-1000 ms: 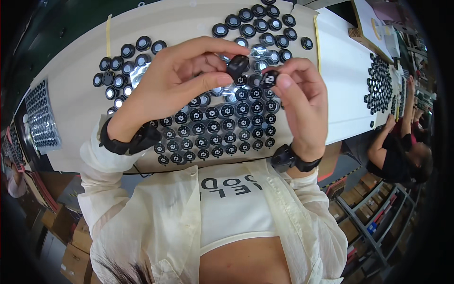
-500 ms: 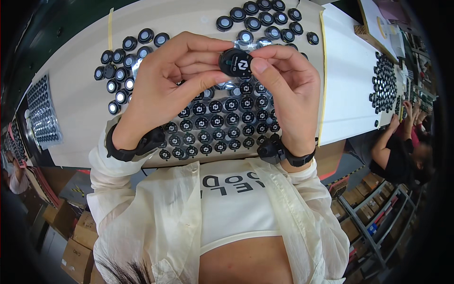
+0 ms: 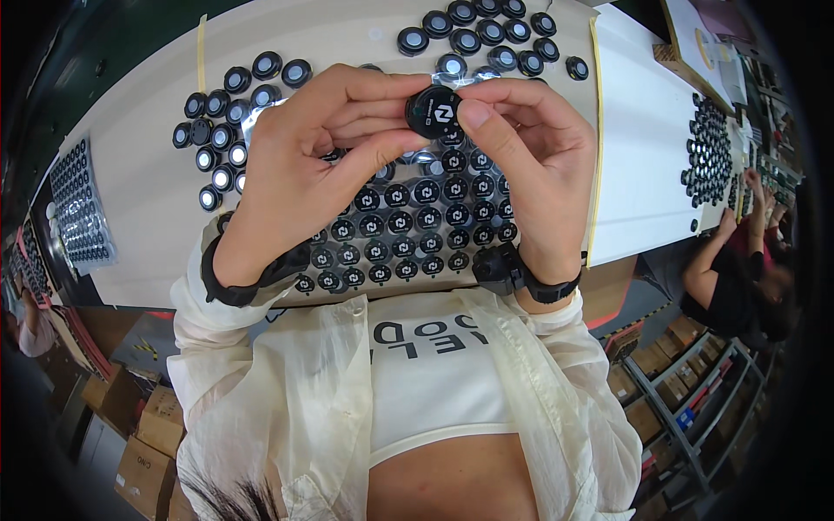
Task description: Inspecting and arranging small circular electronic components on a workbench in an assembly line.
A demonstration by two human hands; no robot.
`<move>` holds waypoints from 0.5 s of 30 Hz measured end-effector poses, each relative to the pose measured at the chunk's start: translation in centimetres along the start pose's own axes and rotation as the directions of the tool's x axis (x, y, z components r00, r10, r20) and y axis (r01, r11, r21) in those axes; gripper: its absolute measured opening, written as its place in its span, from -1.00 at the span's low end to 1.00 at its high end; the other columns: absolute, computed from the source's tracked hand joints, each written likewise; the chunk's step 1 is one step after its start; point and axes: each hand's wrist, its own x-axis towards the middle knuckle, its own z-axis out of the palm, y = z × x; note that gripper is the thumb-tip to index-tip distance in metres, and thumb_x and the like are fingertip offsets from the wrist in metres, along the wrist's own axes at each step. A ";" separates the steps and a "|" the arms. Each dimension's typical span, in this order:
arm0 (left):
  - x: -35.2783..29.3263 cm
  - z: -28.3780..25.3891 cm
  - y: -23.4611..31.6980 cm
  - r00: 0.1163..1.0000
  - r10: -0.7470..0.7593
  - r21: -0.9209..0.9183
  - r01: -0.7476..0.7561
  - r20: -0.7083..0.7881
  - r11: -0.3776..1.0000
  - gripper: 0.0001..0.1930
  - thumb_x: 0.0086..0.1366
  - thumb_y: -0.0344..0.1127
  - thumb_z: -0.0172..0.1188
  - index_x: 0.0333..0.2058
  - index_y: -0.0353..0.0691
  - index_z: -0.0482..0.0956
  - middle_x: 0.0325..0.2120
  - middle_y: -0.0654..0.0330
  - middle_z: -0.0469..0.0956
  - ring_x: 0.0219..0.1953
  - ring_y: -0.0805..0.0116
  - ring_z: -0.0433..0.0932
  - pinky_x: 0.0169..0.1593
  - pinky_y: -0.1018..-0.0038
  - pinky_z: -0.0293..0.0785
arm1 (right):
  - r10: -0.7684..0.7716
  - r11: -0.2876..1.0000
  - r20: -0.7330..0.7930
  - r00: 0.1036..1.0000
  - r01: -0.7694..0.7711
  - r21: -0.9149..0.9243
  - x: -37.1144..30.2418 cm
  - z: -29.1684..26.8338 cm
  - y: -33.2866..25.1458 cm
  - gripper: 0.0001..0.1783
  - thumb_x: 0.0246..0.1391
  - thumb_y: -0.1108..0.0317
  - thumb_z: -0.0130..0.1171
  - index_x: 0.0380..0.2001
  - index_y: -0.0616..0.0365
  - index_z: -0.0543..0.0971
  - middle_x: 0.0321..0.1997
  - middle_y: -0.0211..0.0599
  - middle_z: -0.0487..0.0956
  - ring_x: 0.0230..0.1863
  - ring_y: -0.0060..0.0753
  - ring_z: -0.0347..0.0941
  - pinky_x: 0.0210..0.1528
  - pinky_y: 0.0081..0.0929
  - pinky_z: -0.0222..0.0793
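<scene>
Between both hands, above the table, is a round black disc-shaped part (image 3: 432,113) with a white mark on its face. My left hand (image 3: 304,152) pinches its left edge, thumb below and fingers above. My right hand (image 3: 537,143) grips the right edge, its thumb pressed on the face by the mark. Under my hands lies a clear plastic tray (image 3: 413,236) with rows of similar black discs, white marks upward. Part of the tray is hidden by my hands and wrists.
Loose black round parts with pale centres stand in groups at the left (image 3: 222,135) and far side (image 3: 465,41). Another filled plastic tray (image 3: 82,204) lies at far left. Yellow tape (image 3: 595,139) borders a white surface at right. Co-workers sit beyond it; cartons (image 3: 143,473) stand below.
The marked round face stood offset to the right of the black body; now the two line up as one disc. Both hands have shifted only slightly.
</scene>
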 end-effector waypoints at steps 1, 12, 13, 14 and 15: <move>0.0 -0.1 0.0 1.000 -0.005 0.015 0.005 0.009 1.000 -0.66 0.17 -0.63 0.19 -0.06 -0.50 0.42 -0.10 -0.03 0.55 -0.10 0.29 0.60 0.00 0.48 0.56 | -0.012 1.000 0.004 1.000 0.012 -0.019 0.0 0.0 0.0 -0.80 0.03 0.59 0.24 -0.23 0.39 0.57 -0.27 -0.23 0.61 -0.24 -0.56 0.53 -0.18 -0.67 0.46; -0.1 0.2 -0.1 1.000 0.009 0.170 -0.011 0.012 0.985 -0.63 0.16 -0.66 0.18 -0.02 -0.52 0.41 -0.07 -0.08 0.52 -0.08 0.24 0.59 0.01 0.46 0.57 | -0.022 0.996 -0.024 0.999 0.020 -0.081 0.3 0.3 0.2 -0.82 -0.01 0.59 0.29 -0.29 0.39 0.60 -0.28 -0.25 0.61 -0.26 -0.54 0.55 -0.17 -0.65 0.47; 0.0 0.2 -0.2 1.000 0.021 0.170 -0.022 0.007 0.985 -0.62 0.17 -0.66 0.18 -0.01 -0.51 0.41 -0.06 -0.07 0.52 -0.07 0.25 0.58 0.02 0.45 0.56 | -0.035 0.999 -0.032 0.999 0.034 -0.040 0.4 0.4 0.5 -0.83 -0.03 0.60 0.30 -0.30 0.39 0.61 -0.26 -0.25 0.59 -0.25 -0.53 0.56 -0.17 -0.67 0.48; 0.0 0.3 -0.3 0.999 0.033 0.170 -0.033 0.002 0.985 -0.62 0.17 -0.65 0.17 -0.01 -0.50 0.41 -0.04 -0.06 0.51 -0.06 0.25 0.57 0.02 0.45 0.55 | -0.048 0.999 -0.042 0.998 0.048 0.001 0.5 0.3 0.8 -0.84 -0.04 0.60 0.31 -0.32 0.39 0.62 -0.25 -0.26 0.58 -0.25 -0.52 0.57 -0.18 -0.68 0.49; 0.2 0.3 -0.3 0.999 0.033 0.171 -0.034 0.004 0.985 -0.62 0.17 -0.65 0.17 -0.01 -0.50 0.41 -0.04 -0.06 0.51 -0.06 0.25 0.57 0.02 0.45 0.55 | -0.049 0.999 -0.042 0.998 0.049 0.002 0.6 0.1 1.1 -0.84 -0.04 0.60 0.31 -0.32 0.39 0.62 -0.25 -0.26 0.58 -0.25 -0.52 0.57 -0.18 -0.68 0.49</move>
